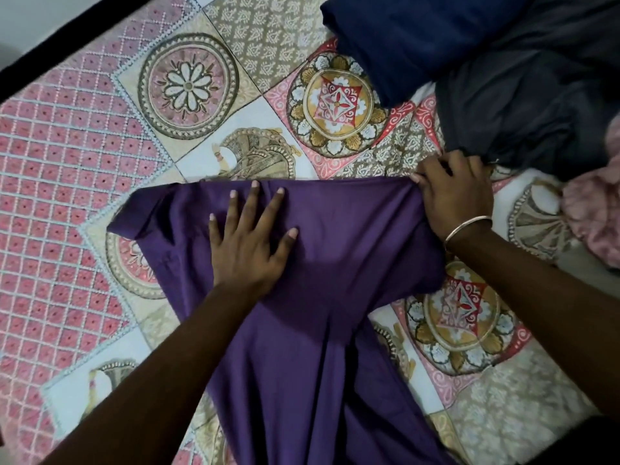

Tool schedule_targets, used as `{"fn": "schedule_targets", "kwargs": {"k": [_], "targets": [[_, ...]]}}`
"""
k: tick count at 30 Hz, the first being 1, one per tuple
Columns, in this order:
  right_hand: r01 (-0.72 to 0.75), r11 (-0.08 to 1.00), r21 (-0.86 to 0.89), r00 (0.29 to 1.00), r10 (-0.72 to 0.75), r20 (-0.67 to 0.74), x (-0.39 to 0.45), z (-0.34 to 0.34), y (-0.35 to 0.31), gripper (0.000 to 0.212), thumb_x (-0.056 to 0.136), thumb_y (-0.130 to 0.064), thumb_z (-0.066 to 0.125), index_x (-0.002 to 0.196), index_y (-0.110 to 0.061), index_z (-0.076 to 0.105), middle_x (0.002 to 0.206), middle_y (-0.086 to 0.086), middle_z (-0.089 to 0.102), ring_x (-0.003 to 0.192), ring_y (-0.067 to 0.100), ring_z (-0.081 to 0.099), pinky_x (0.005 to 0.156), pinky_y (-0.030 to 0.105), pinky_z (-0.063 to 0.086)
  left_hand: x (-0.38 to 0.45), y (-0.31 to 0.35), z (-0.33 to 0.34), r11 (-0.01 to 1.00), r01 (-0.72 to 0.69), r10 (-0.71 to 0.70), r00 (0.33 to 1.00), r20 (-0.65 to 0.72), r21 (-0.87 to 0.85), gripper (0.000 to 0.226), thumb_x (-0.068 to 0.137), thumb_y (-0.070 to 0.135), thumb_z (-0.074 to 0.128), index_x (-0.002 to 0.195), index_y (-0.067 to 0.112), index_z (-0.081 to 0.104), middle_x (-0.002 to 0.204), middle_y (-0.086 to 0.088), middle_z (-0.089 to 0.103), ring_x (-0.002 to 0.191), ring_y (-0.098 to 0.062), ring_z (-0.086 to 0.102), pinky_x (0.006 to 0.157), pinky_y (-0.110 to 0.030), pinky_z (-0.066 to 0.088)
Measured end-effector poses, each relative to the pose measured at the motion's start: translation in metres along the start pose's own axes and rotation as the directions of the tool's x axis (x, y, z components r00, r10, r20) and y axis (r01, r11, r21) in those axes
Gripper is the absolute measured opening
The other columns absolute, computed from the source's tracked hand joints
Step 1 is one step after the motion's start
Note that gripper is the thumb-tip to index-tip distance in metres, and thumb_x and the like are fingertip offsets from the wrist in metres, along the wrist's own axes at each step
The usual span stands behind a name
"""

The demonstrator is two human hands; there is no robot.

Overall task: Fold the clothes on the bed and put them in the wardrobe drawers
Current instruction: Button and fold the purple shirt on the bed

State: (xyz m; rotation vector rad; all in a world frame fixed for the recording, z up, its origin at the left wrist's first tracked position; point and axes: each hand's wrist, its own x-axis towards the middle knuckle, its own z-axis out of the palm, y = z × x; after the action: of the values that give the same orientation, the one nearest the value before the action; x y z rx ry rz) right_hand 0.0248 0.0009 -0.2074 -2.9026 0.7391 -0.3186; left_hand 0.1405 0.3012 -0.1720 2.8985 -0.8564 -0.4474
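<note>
On the patterned bedspread [141, 135], seen from my head camera, a purple garment [335, 263] lies spread out, running from the middle of the bed down toward the bottom edge of the view. Its far edge sits roughly level across the middle of the picture, with a short sleeve poking out at the left.

My left hand [248, 243] lies flat on the upper left part of the purple cloth, palm down, fingers [255, 203] straight and spread apart, the thumb angled out to the right. It presses the cloth and grips nothing.

My right hand [453, 196] is at the garment's far right corner. Its fingers are curled over the bunched edge of the purple cloth and hold it; the fingertips are tucked under, so I cannot tell exactly how they pinch. A thin metal bangle [466, 228] circles that wrist.

Farther up the bed, to the right, a folded navy cloth [419, 38] lies partly beside and partly against a dark grey heap of cloth [536, 105], which reaches almost to my right knuckles. A crumpled pink garment [593, 209] lies at the right edge, just beside the grey heap.
</note>
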Motion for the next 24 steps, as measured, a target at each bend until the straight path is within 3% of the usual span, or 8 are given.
{"fn": "schedule_targets", "kwargs": {"k": [3,8,11,13,15,19,21,24], "targets": [[-0.001,0.999,0.034,0.999,0.000,0.034,0.003,-0.003,-0.001,0.020,0.096,-0.028,0.053,0.111,-0.015,0.058,0.107,0.018,0.053,0.097,0.038,0.049,0.081,0.047,0.044,0.004,0.001,0.020,1.000,0.015,-0.016,0.998,0.058,0.017,0.070,0.088,0.074,0.015,0.153,0.051,0.000,0.165,0.013,-0.005,0.153,-0.024,-0.005,0.117,-0.063,0.002],[-0.149,0.932,0.330,0.969,0.205,-0.140,-0.035,-0.036,-0.038,0.024,0.096,-0.030,0.056,0.100,-0.008,0.061,0.103,0.018,0.055,0.093,0.032,0.053,0.080,0.038,0.041,0.002,0.007,0.016,1.000,0.013,-0.013,1.000,-0.013,-0.012,0.065,0.095,0.065,0.026,0.155,0.044,0.012,0.166,0.008,0.005,0.153,-0.024,0.001,0.115,-0.063,0.000],[-0.298,0.739,0.604,0.950,0.295,0.107,-0.102,-0.062,-0.079,0.010,0.089,-0.023,0.065,0.084,-0.014,0.061,0.077,0.000,0.061,0.070,0.016,0.057,0.066,0.031,0.045,-0.029,0.026,0.006,0.995,-0.048,0.029,0.980,-0.195,-0.092,0.048,0.098,0.049,0.040,0.142,0.031,0.049,0.144,-0.004,0.049,0.132,-0.028,0.042,0.106,-0.052,0.032],[-0.496,0.640,0.587,0.868,0.337,0.366,-0.152,-0.072,-0.105,0.013,0.083,-0.028,0.070,0.077,-0.020,0.062,0.065,-0.008,0.062,0.061,0.011,0.058,0.063,0.030,0.048,-0.055,0.041,0.004,0.987,-0.127,0.096,0.956,-0.278,-0.098,0.038,0.096,0.046,0.045,0.119,0.023,0.065,0.107,-0.006,0.062,0.096,-0.031,0.057,0.077,-0.040,0.040],[-0.663,0.549,0.508,0.739,0.377,0.558,-0.193,-0.077,-0.125,0.018,0.081,-0.031,0.076,0.074,-0.021,0.063,0.063,-0.008,0.064,0.063,0.013,0.062,0.065,0.033,0.050,-0.077,0.054,0.007,0.971,-0.186,0.151,0.964,-0.219,-0.151,0.034,0.092,0.047,0.049,0.098,0.019,0.066,0.087,-0.005,0.063,0.081,-0.032,0.061,0.066,-0.037,0.041],[-0.868,0.327,0.374,0.489,0.432,0.758,-0.225,-0.073,-0.151,0.022,0.082,-0.030,0.077,0.069,-0.027,0.059,0.062,-0.016,0.061,0.059,-0.006,0.056,0.064,0.019,0.041,-0.099,0.071,0.020,0.983,-0.074,0.079,0.997,0.022,-0.168,0.040,0.081,0.056,0.054,0.104,0.024,0.063,0.096,0.001,0.065,0.090,-0.029,0.064,0.068,-0.037,0.050],[-0.886,0.243,0.394,0.463,0.460,0.757,-0.225,-0.069,-0.158,0.021,0.083,-0.028,0.076,0.068,-0.028,0.062,0.066,-0.011,0.066,0.063,-0.003,0.060,0.067,0.023,0.044,-0.099,0.075,0.021,0.975,0.007,0.007,0.998,0.063,-0.220,0.036,0.087,0.050,0.053,0.111,0.025,0.064,0.104,0.000,0.066,0.096,-0.028,0.063,0.073,-0.039,0.052],[-0.873,0.260,0.413,0.487,0.404,0.775,-0.227,-0.064,-0.165,0.015,0.090,-0.027,0.068,0.076,-0.022,0.067,0.074,-0.004,0.069,0.074,0.013,0.063,0.074,0.028,0.048,-0.094,0.073,0.022,0.943,0.073,-0.035,0.992,0.123,-0.325,0.027,0.095,0.025,0.054,0.120,0.026,0.065,0.117,-0.002,0.064,0.108,-0.028,0.059,0.084,-0.039,0.051]]}}
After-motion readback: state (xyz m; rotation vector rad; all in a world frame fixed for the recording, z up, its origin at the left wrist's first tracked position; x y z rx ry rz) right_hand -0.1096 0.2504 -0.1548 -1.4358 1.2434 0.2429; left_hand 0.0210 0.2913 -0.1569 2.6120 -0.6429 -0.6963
